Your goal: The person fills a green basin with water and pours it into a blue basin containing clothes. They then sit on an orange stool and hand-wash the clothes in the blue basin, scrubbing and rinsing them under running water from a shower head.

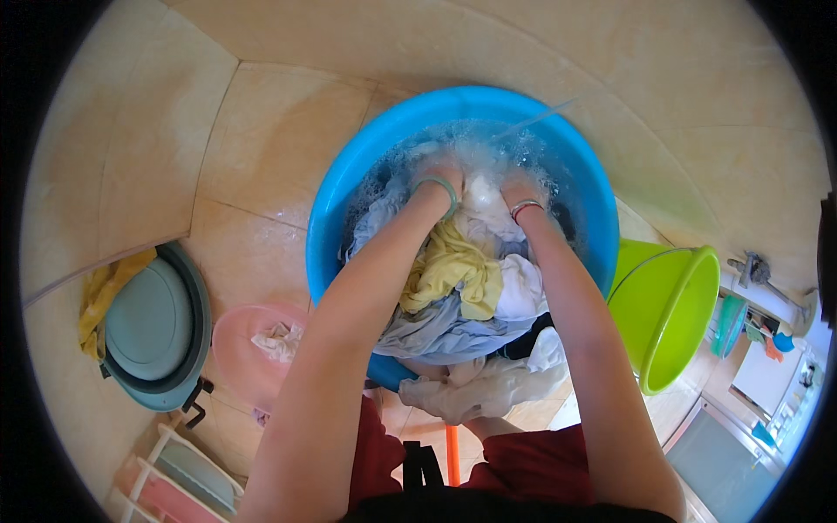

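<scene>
A large blue basin (320, 235) holds wet laundry in sudsy water. Both wrists reach into its far part, where my left hand (440, 168) and my right hand (521, 187) are partly under foam and water. Their fingers are hidden, so I cannot see what they grip. Between them lies a soaked white cloth (482, 193). Nearer to me are a yellow garment (455, 270) and a light blue-grey garment (445, 329). Whitish fabric (488, 390) hangs over the basin's near rim. A thin stream of water (540, 116) enters from the upper right.
A bright green bucket (671, 322) stands against the basin's right side. To the left are a pink basin (240, 349) with a white cloth (279, 342) in it, and grey-green basins (148, 318) leaning at the wall with a yellow cloth (100, 305). A white rack (144, 475) is lower left.
</scene>
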`<state>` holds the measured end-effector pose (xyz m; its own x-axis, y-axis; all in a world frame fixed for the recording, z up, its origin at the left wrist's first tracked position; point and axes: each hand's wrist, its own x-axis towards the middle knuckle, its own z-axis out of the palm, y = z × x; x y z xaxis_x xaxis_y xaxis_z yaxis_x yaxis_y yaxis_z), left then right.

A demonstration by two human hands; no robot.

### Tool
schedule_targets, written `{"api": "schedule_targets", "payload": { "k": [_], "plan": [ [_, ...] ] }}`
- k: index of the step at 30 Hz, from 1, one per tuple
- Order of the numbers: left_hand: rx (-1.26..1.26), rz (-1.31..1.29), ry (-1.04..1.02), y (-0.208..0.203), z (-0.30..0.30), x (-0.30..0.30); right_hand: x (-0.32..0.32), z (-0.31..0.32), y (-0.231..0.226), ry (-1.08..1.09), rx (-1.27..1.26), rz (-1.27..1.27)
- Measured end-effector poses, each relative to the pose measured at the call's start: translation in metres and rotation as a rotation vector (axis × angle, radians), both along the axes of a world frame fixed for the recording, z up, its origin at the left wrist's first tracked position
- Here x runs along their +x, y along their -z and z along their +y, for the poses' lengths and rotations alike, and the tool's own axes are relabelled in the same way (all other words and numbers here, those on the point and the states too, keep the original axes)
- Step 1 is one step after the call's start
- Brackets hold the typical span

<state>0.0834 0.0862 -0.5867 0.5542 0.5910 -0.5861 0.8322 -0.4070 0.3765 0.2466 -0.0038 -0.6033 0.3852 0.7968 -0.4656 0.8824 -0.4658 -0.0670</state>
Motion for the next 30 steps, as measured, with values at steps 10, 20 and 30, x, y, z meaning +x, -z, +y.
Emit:
{"api": "schedule_targets", "payload": {
  "k": [10,20,30],
  "plan": [
    [-0.736,-0.823,-0.915,-0.008,-0.01,-0.022,-0.035,-0.008,-0.065,0.126,0.72,0.212],
    [-1.403,-1.459,-0.849,-0.084,-0.043,-0.033,-0.119,-0.062,-0.189,-0.69,0.9,0.262],
    [-1.423,-1.387,-0.84,-0.137,-0.054,-0.019,-0.131,-0.045,-0.185,-0.355,1.229,0.181]
  ]
}}
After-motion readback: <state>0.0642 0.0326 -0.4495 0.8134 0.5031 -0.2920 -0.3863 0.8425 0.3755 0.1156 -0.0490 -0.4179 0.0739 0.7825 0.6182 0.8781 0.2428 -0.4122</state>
